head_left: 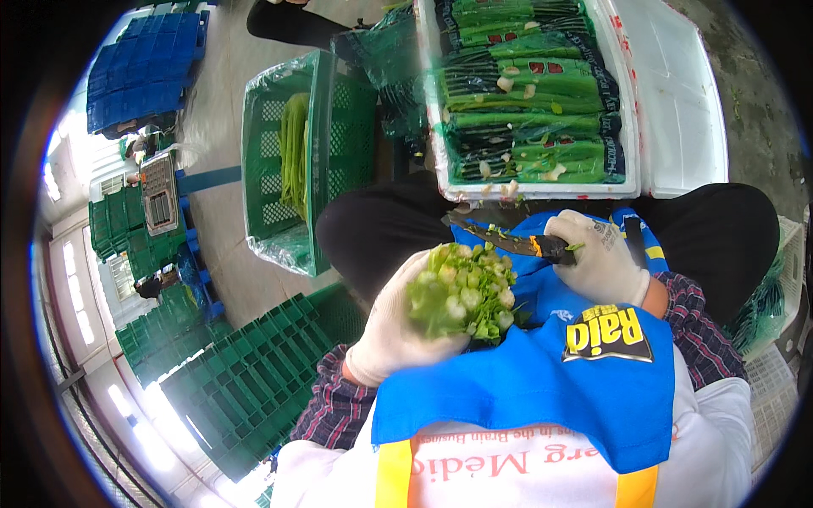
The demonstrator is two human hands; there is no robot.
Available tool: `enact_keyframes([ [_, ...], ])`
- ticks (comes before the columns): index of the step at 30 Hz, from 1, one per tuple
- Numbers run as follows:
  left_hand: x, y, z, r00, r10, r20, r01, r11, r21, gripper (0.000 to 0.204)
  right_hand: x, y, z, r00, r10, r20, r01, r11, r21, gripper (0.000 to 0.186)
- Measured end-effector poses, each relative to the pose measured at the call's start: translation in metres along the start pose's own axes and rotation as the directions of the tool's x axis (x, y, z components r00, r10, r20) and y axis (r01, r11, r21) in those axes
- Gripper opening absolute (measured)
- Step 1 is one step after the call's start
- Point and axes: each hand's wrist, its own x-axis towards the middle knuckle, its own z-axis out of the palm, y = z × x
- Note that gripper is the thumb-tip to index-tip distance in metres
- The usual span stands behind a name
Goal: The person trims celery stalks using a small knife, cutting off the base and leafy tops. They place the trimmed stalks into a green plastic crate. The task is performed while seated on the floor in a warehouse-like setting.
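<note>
My left hand (391, 326), in a white knit glove, is wrapped round a bunch of celery (461, 296). The pale, cut stalk ends face up, and bits of leaf show at the side. In my gloved right hand (597, 254) is a knife (508, 241) with a dark blade and a black and orange handle. Its blade points left, just above the far side of the bunch, with green scraps on it. Both hands are over the blue apron (525, 394) on my lap. The lower part of the bunch is hidden.
Beyond my knees stands a white foam box (542, 191) of packed green bunches (533, 102), scattered with trimmings. Its white lid (682, 102) lies to the right. Left of my knee, a lined green crate (322, 169) holds long stalks (294, 157). Green crates (254, 372) and a scale (159, 193) are farther left.
</note>
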Motion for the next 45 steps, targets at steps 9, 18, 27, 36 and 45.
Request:
enact_keyframes([
  [9,0.003,0.005,0.0,0.998,-0.021,0.059,0.018,0.998,0.061,0.093,0.012,-0.036,-0.012,0.966,-0.177,0.191,0.169,0.984,0.057,0.034],
  [18,0.006,0.006,0.004,0.996,0.025,0.091,-0.021,0.998,-0.053,0.088,0.012,-0.027,-0.016,0.969,-0.065,0.238,0.067,0.998,0.003,0.035],
  [27,0.007,0.003,0.006,0.996,-0.036,0.079,0.047,0.987,-0.154,0.089,0.017,-0.034,-0.013,0.964,-0.091,0.248,0.084,0.996,0.036,0.029],
  [36,0.002,0.004,0.004,1.0,0.021,-0.003,-0.02,0.999,0.027,0.094,0.006,0.019,-0.004,0.997,0.065,0.041,-0.061,0.995,-0.085,0.035],
  [45,0.002,-0.001,0.002,0.999,0.049,-0.02,-0.05,0.998,-0.027,0.093,0.005,-0.015,-0.015,0.97,-0.154,0.19,0.137,0.985,0.1,0.03],
])
